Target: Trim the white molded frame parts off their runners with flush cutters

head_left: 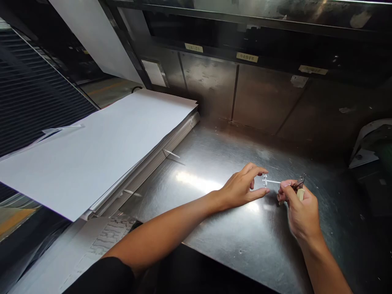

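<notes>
Right hand [298, 210] pinches white plastic part [272, 181] and cream-handled pliers [300, 194], apparently for control; left hand [241, 188] spread beside it, above steel table [232, 249].

Three small yellowish labels sit along the dark shelf edge [220, 48] at the top of the frame: the left label [194, 47], the middle label [246, 57] and the right label [312, 70]. Each carries dark East Asian characters, too blurred to read. At lower left, a white sheet [92, 249] bears large grey printed characters, also illegible. The white card [154, 72] at upper centre shows only faint, unreadable lines.
</notes>
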`<state>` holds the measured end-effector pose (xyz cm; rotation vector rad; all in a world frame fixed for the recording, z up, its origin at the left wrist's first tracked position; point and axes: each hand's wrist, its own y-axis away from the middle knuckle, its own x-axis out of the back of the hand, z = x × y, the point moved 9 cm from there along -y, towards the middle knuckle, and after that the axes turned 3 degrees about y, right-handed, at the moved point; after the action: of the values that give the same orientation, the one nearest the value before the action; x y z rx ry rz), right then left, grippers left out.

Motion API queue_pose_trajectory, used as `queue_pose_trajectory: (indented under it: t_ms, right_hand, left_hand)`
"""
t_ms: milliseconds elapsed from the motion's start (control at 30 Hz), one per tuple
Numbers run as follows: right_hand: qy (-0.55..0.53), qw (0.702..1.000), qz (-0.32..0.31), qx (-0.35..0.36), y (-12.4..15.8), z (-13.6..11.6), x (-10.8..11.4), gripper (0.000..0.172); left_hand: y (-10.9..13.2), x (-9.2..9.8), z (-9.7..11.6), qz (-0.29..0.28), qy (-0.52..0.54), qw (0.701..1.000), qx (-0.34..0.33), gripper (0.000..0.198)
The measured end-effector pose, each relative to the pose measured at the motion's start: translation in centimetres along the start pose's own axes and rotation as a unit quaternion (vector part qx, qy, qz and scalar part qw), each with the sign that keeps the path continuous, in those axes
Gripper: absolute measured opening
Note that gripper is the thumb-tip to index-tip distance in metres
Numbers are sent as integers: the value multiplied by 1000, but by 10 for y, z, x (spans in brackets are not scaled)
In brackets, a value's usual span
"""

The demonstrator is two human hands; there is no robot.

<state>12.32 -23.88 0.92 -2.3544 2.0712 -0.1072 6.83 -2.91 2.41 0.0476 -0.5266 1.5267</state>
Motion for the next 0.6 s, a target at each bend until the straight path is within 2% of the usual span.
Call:
queue_pose_trajectory:
  t_ms: [300, 433, 600]
  right_hand:
    - [-33, 999, 8, -15, 2, 2, -2, 63]
    - [-45, 999, -9, -20, 2, -1, -9, 67]
    - [-80, 995, -44, -42, 3, -8, -17, 64]
  left_hand:
    - [0, 0, 1, -2, -2, 1000, -13, 57]
    - [0, 2, 2, 5, -11, 1000, -9, 52]
    - [0, -1, -2, -5, 35, 999, 34, 52]
